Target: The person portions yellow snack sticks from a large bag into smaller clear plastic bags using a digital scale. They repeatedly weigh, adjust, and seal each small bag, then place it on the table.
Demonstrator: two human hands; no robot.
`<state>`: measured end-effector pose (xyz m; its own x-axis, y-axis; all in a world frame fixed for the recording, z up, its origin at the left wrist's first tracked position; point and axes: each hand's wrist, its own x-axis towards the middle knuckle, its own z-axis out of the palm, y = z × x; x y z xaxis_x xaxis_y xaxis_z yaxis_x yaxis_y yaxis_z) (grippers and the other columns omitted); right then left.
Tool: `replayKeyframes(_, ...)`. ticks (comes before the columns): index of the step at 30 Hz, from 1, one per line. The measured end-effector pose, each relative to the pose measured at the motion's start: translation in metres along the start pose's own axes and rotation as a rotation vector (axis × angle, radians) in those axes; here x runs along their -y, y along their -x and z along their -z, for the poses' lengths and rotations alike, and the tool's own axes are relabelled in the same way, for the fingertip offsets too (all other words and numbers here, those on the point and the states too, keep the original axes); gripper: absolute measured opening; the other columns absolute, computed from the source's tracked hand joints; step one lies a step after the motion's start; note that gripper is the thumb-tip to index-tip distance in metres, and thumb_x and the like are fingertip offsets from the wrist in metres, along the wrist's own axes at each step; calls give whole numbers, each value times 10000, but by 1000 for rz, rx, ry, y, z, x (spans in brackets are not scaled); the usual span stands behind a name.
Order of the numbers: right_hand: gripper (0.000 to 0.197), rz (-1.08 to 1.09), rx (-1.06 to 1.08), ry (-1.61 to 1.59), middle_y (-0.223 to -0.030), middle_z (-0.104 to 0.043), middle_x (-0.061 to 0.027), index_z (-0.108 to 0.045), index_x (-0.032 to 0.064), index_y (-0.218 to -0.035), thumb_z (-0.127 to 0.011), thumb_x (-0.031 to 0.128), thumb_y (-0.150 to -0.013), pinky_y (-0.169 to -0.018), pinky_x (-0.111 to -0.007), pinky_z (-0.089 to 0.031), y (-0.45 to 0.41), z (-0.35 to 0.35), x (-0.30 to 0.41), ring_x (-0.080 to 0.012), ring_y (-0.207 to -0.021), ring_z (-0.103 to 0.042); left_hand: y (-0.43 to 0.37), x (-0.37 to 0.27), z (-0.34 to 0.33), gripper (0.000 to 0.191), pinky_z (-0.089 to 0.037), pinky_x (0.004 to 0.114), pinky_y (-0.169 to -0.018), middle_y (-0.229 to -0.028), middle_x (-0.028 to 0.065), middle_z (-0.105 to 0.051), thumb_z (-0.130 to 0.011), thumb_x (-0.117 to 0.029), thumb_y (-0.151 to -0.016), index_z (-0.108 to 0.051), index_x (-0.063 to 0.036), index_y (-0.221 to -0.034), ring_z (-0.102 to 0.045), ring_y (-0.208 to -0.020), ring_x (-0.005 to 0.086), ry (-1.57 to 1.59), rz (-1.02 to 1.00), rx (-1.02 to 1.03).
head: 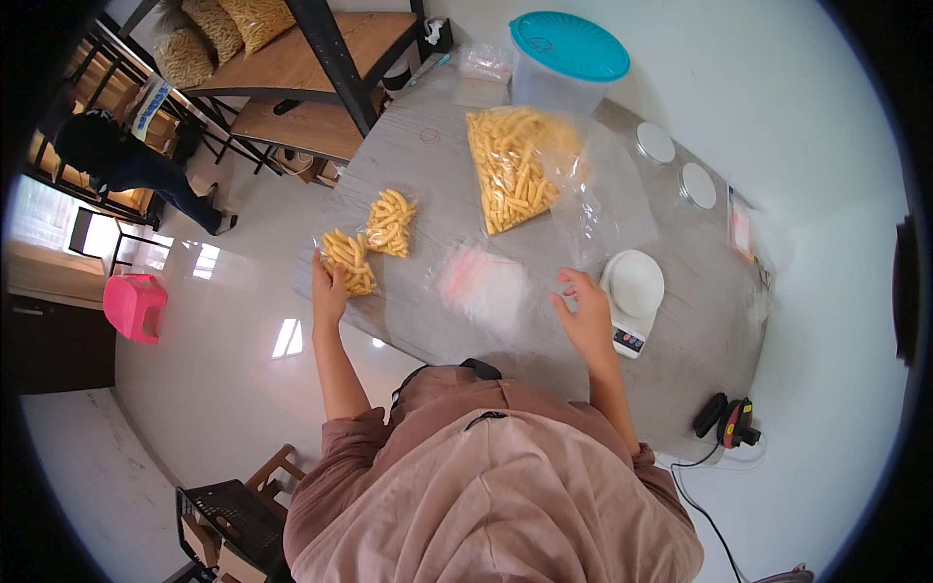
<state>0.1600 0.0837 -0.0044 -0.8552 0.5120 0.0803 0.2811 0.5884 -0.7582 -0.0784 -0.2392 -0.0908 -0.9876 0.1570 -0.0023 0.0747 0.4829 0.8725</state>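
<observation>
My left hand rests against a small clear bag of yellow stick snacks at the table's left edge; whether it grips the bag is unclear. A second small snack bag touches it. My right hand is empty with bent fingers, just left of a white kitchen scale. Between my hands lies a stack of empty zip bags with red stripes. Farther back is a large, partly filled clear bag of the same snacks, its empty upper part spread to the right.
A clear tub with a teal lid stands at the back. Two jars with white lids are by the wall. Cables and a red-black device sit at the right corner. Shelves, a person and a pink stool are at left.
</observation>
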Motion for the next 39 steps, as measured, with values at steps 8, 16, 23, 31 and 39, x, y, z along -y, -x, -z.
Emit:
replayKeyframes(8,483,49,63,202,-864,-543,-113,-548,35,-968,-738,285,-601,-681,-351,-447,15,-48,-23,-279,-790,-551,11,-16,-17,682,-270,418,-957,-1193,253,-388,-542,-307,-818,-235,74,-1292,-331,-1122,372,-368,43,-21)
replayKeyframes(16,637,124,-5,278,-862,-517,-99,-518,36,-1048,-767,328,-540,-726,-358,-421,9,-71,-19,-270,-824,-528,47,-78,-54,501,-278,427,-906,-1170,165,-444,-607,-219,-742,-432,-28,-1172,-396,-1075,326,-358,-462,-101)
replayKeyframes(23,704,-71,74,153,-899,-520,-113,-496,27,-1125,-765,333,-550,-724,-352,-419,5,-72,-20,-257,-836,-524,83,-94,-104,463,-282,371,-877,-1105,90,-509,-582,-78,-704,-464,-68,-1152,-427,-1079,241,-230,-626,416)
replayKeyframes(31,509,147,-44,316,-976,-520,-73,-554,76,-1067,-726,229,-613,-799,-372,-353,-12,-71,-24,-241,-956,-473,75,-86,-106,530,-290,383,-898,-1168,103,-474,-628,-107,-684,-443,-83,-1180,-414,-1106,270,-261,-580,520)
replayKeyframes(39,419,11,-36,-262,-869,-531,-84,-542,83,-1069,-633,-18,-672,-716,-331,-449,-21,-78,-37,-203,-784,-584,74,-88,-107,683,-299,375,-898,-1202,112,-433,-675,-105,-653,-344,-50,-1248,-415,-1093,278,-225,-587,394)
